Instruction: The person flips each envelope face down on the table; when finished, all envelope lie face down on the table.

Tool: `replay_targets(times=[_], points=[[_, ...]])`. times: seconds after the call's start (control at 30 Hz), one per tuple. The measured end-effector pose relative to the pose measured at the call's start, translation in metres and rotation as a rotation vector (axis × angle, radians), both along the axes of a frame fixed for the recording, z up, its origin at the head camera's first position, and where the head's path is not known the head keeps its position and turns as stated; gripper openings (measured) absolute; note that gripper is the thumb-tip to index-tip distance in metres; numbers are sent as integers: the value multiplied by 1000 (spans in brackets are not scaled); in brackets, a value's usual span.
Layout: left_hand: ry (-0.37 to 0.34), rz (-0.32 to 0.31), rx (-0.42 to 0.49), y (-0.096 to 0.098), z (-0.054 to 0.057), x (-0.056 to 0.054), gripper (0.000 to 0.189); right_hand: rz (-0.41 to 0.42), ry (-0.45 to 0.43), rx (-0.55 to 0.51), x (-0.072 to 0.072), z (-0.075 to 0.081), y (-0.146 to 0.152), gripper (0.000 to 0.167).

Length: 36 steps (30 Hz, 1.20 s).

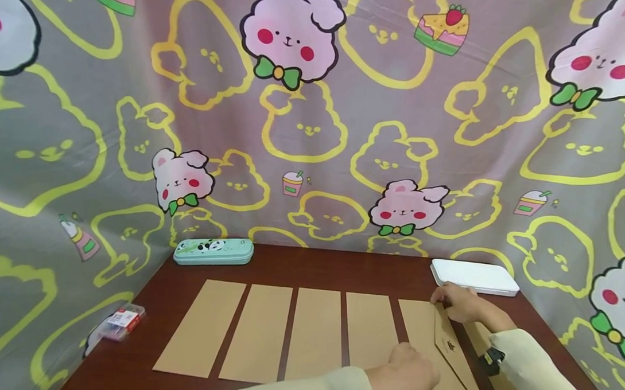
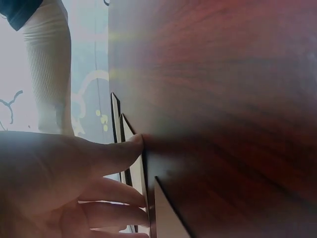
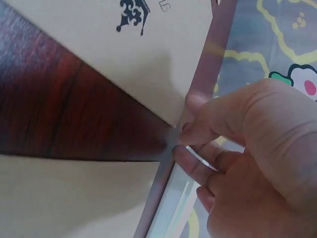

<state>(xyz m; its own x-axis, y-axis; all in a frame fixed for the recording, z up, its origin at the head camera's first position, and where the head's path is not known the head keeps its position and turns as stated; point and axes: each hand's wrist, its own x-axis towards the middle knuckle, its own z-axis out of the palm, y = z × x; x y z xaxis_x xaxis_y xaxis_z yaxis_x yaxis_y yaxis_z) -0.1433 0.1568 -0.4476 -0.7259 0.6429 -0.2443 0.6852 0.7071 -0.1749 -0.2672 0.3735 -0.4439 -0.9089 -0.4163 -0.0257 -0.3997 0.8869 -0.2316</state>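
Note:
Several plain brown kraft-paper envelopes [image 1: 255, 335] lie side by side on the table. At the right end, an envelope with a flap and a black crown print [image 1: 449, 345] lies slanted over the plain one. My right hand [image 1: 458, 304] pinches its far corner between thumb and fingers; another envelope [image 3: 74, 198] lies beside it past a wedge of bare wood. Down at the near end of the row, my left hand [image 1: 403, 372] rests on the envelope there, with thumb [image 2: 124, 151] and fingers fairly straight. Part of that envelope is hidden under the hand.
A mint panda pencil case [image 1: 213, 252] stands at the back left, a white case [image 1: 475, 276] at the back right. A small clear box with a red label [image 1: 123, 322] sits at the left edge. Patterned curtain [image 1: 312, 178] encloses the dark wooden table [image 1: 315, 264].

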Motion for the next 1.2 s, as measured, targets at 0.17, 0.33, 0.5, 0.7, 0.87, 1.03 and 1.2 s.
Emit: replay_targets(times=[0.17, 0.33, 0.5, 0.7, 0.87, 1.03, 1.2], points=[[22, -15, 42, -4, 1, 1, 26, 16, 20, -28, 0, 2, -1, 38], [15, -17, 84, -7, 2, 1, 32, 26, 29, -12, -5, 2, -1, 38], [-6, -42, 132, -7, 5, -1, 37, -8, 61, 2, -10, 3, 2, 38], [-26, -33, 154, -9, 5, -2, 32, -2, 65, -59, -8, 6, 8, 37], [-35, -41, 190, -11, 5, -4, 26, 94, 54, -157, -9, 8, 21, 27], [-83, -31, 213, -13, 4, -3, 22, 192, 17, -253, -9, 14, 36, 23], [-102, -32, 239, -13, 2, 0, 29, 211, 29, -271, -8, 22, 41, 20]])
